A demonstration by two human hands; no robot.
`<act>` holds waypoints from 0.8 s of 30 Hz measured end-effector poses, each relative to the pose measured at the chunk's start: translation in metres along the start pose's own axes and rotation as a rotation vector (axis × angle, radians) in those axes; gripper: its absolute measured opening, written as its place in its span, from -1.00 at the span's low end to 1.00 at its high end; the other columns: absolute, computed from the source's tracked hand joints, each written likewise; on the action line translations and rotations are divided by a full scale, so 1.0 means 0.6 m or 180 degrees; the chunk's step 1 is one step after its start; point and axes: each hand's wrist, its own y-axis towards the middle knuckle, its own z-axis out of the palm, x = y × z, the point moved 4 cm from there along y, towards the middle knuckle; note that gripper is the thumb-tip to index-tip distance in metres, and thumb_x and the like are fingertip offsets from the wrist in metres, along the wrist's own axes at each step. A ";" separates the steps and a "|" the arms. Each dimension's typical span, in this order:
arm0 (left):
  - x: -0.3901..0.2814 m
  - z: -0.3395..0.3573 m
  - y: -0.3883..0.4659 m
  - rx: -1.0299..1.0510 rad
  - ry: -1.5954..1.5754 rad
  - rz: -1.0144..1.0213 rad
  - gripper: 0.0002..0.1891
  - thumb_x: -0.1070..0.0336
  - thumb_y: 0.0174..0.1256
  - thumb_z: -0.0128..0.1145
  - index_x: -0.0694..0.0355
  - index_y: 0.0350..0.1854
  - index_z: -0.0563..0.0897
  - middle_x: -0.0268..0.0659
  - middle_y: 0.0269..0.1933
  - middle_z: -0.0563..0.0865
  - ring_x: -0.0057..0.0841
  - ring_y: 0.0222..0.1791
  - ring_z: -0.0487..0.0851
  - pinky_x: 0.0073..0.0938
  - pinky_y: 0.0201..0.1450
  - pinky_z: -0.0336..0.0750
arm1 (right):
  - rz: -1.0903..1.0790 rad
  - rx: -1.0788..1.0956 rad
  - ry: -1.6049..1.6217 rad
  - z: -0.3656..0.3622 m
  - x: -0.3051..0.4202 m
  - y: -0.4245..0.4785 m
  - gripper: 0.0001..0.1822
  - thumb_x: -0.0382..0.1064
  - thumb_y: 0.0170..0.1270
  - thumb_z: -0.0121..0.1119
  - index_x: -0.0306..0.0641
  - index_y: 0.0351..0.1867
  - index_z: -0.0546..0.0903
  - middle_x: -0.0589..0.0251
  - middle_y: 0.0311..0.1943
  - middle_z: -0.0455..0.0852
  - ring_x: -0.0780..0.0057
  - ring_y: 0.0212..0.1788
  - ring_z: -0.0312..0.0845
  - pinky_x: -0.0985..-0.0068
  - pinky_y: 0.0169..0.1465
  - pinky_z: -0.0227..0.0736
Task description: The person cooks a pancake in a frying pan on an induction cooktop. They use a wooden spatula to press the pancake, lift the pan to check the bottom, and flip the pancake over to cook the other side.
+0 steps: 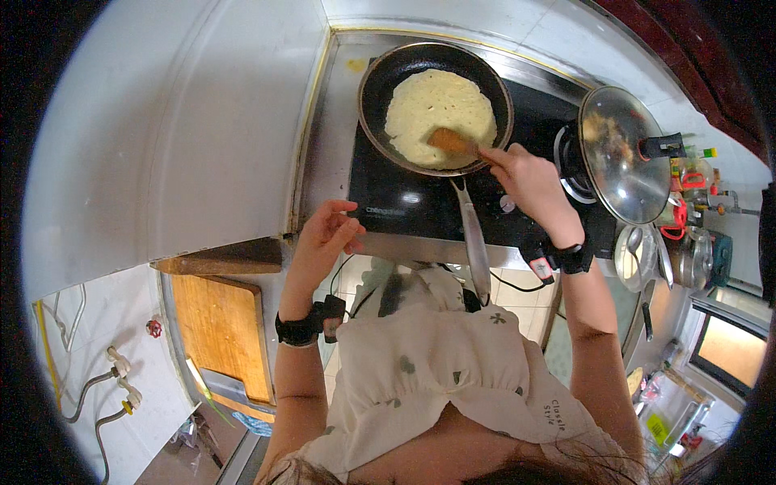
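My right hand [533,185] grips a brown wooden spatula [451,140], its blade over the lower part of a pale round flatbread [439,106]. The flatbread lies in a dark frying pan [374,121] on the black glass gas stove [394,194]. From the pan, a grey metal handle [474,242] points back towards my body. Holding nothing, my left hand [330,233] hovers by the stove's front left corner with its fingers loosely curled and apart. Whether the spatula's blade touches the flatbread is hard to tell.
A glass lid [624,151] with a black knob covers the right burner. Beyond it stand a glass bowl [635,260] with a spoon, a knife [662,254] and several jars. On the left are a white wall panel [200,133], a wooden cutting board [218,327] and a cleaver [224,385].
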 end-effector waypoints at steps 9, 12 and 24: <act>-0.019 -0.002 0.000 0.0005 0.0164 0.0131 -0.75 0.27 0.49 0.04 0.20 0.12 0.50 -0.29 -0.23 0.71 -0.62 -0.37 0.64 -0.59 -0.29 0.51 | 0.0472 -0.0422 -0.0506 0.075 -0.057 0.125 -0.69 -0.16 0.33 0.05 0.08 0.07 0.64 0.06 -0.32 0.72 0.10 -0.38 0.73 0.24 -0.37 0.64; -0.021 -0.005 -0.003 -0.0013 0.0174 0.0100 -0.74 0.26 0.49 0.04 0.21 0.12 0.50 -0.29 -0.22 0.71 -0.62 -0.38 0.63 -0.59 -0.29 0.50 | 0.0259 -0.0481 -0.0481 0.074 -0.043 0.152 -0.67 -0.18 0.32 0.04 0.13 0.09 0.64 0.07 -0.30 0.71 0.10 -0.36 0.73 0.24 -0.35 0.64; -0.027 0.000 0.005 0.0042 0.0166 0.0108 -0.76 0.28 0.50 0.02 0.21 0.11 0.50 -0.30 -0.24 0.71 -0.64 -0.37 0.61 -0.60 -0.28 0.49 | -0.0302 0.0310 -0.0288 0.060 0.014 0.064 -0.57 -0.18 0.30 0.17 0.19 0.22 0.55 0.07 -0.29 0.63 0.12 -0.32 0.68 0.25 -0.29 0.60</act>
